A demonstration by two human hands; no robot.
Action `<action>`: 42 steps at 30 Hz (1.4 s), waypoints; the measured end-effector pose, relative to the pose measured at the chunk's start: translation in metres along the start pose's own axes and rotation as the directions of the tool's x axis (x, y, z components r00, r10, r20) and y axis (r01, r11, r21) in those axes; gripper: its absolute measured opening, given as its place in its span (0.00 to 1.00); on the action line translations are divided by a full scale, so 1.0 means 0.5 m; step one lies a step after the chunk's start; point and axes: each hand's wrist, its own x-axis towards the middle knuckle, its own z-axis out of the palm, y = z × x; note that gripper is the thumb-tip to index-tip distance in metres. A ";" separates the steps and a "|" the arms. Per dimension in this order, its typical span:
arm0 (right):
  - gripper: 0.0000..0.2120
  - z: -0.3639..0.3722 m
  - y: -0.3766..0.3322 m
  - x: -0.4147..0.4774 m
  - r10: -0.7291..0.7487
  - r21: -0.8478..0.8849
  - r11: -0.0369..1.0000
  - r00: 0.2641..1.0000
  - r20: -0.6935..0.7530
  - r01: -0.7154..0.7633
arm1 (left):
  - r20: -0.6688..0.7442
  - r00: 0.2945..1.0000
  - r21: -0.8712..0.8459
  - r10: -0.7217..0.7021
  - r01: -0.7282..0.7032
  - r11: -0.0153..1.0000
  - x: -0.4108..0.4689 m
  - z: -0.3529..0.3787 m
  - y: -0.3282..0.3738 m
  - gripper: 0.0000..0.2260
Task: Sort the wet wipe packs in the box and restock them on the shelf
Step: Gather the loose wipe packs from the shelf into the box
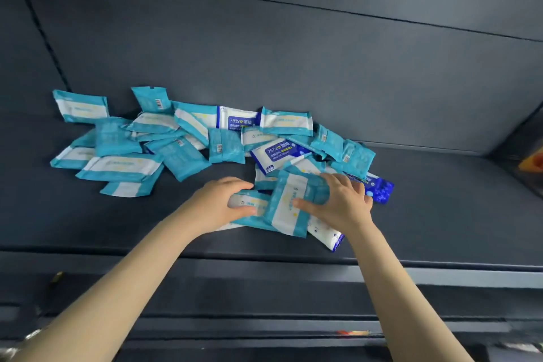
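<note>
So the teal pack (pixel 286 211) sits front and centre on the shelf (pixel 426 214). The right grip (pixel 340 203) is grasping it, thumb across its face. The left grip (pixel 223 203) is curled round a second teal pack (pixel 249 204) at its 9 o'clock, squaring matching ones into a stack, I'd guess. The loose heap (pixel 117 161) sprawls from 10 to 1 o'clock with blue alcohol packs (pixel 276 153) mixed in, so the sorting looks barely begun.

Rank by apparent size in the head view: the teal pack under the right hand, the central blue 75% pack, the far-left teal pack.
Largest: teal pack under the right hand, though nearest the camera.
Blue 75% pack and far-left teal pack look alike; not ranked.
</note>
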 end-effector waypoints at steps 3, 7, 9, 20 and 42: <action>0.43 -0.032 0.019 0.035 -0.039 -0.004 0.999 0.996 0.076 0.039 | 0.053 0.998 -0.040 -0.024 0.026 0.999 0.007 -0.003 -0.010 0.29; 0.42 -0.073 0.048 0.058 -0.091 0.070 0.994 0.987 0.132 0.083 | 0.091 0.994 0.005 -0.058 0.058 0.998 0.014 -0.020 -0.024 0.33; 0.42 -0.078 0.049 0.062 -0.115 0.124 0.988 0.983 0.144 0.097 | 0.089 0.992 0.050 -0.093 0.089 0.995 0.015 -0.031 -0.032 0.35; 0.34 -0.106 0.041 0.061 -0.074 0.324 0.946 0.988 0.138 0.026 | 0.044 0.946 0.137 -0.321 0.312 0.940 -0.027 -0.079 -0.055 0.27; 0.09 -0.157 0.105 -0.268 0.233 0.878 0.414 0.904 -0.358 0.241 | 0.069 0.972 -0.945 -0.223 0.136 0.298 -0.101 -0.025 0.153 0.08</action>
